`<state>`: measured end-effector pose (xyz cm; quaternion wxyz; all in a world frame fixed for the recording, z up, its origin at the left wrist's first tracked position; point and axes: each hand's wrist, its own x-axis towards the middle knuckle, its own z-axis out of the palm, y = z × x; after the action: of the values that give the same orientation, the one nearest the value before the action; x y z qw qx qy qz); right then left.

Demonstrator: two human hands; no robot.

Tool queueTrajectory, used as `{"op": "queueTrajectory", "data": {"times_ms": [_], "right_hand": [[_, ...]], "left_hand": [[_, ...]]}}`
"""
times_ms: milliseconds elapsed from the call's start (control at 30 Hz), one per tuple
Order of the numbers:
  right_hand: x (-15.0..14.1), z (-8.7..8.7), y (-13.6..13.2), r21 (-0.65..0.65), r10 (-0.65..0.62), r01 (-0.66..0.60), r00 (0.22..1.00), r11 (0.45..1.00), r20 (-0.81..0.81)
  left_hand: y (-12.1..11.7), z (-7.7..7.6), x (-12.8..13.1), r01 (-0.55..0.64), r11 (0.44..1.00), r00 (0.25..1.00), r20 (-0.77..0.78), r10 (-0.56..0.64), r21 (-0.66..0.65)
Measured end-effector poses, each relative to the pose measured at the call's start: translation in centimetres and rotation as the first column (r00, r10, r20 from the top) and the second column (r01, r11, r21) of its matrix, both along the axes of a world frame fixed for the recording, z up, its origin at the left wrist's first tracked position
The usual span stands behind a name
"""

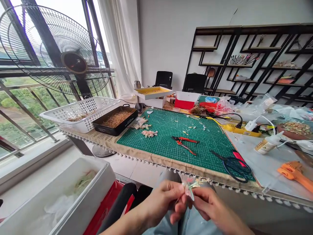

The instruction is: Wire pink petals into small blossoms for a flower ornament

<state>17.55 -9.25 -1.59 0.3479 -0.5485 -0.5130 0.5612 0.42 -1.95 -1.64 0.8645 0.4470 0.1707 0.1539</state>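
Note:
Above my lap, my left hand (168, 196) pinches a small artificial flower spray (189, 188) between thumb and fingers. Pale pink and light green petals show on it, with yellowish bits at its upper right. The fingers of my right hand (209, 203) close on the spray's other side; its stem is mostly hidden. On the green cutting mat (156, 150) in front lie red-handled pliers (180, 141) and dark scissors (236, 166). Pink and cream flower pieces (149, 133) rest toward the mat's left, apart from both hands.
A black box (114, 130) of brown wire-like pieces stands beside a white perforated basket (83, 125). At right are a glue bottle (265, 145), an orange glue gun (293, 173) and a yellow power strip (241, 130). A white foam box (96, 186) sits low left, near a large fan (74, 62).

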Motion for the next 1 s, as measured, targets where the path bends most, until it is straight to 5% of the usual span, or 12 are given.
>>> {"op": "queueTrajectory", "data": {"times_ms": [200, 400, 633, 733, 867, 933, 1000], "right_hand": [[-0.3, 0.7, -1.5, -0.031, -0.202, 0.2, 0.95, 0.979, -0.239], [-3.5, -0.1, -0.1, -0.05, -0.505, 0.535, 0.757, 0.843, -0.414], [-5.3, -1.5, -1.2, -0.016, -0.543, 0.576, 0.76, 0.817, -0.359], [-5.4, -1.5, -2.1, 0.027, -0.586, 0.616, 0.761, 0.787, -0.279], [-3.9, -0.8, -3.2, 0.209, -0.537, 0.535, 0.842, 0.819, -0.052], [-2.6, 0.1, -3.7, 0.291, -0.448, 0.398, 0.885, 0.87, 0.128], [-1.2, 1.6, -4.0, 0.336, -0.373, 0.276, 0.888, 0.901, 0.27]], "left_hand": [[-0.1, -0.2, 0.3, -0.063, 0.989, 0.997, -0.042, 0.057, -0.134], [-0.9, -0.2, 0.1, -0.129, 0.983, 0.991, -0.048, 0.124, -0.128], [-1.1, 1.0, -0.1, -0.036, 0.869, 0.999, -0.005, 0.038, -0.493], [-1.6, 1.0, 0.3, -0.082, 0.934, 0.997, -0.018, 0.081, -0.346], [-1.7, 0.7, 0.3, -0.161, 0.984, 0.983, -0.077, 0.167, 0.079], [-1.5, 0.8, -0.1, -0.156, 0.93, 0.964, -0.152, 0.216, 0.333], [-1.2, 1.0, -0.6, -0.101, 0.783, 0.911, -0.259, 0.32, 0.614]]}}
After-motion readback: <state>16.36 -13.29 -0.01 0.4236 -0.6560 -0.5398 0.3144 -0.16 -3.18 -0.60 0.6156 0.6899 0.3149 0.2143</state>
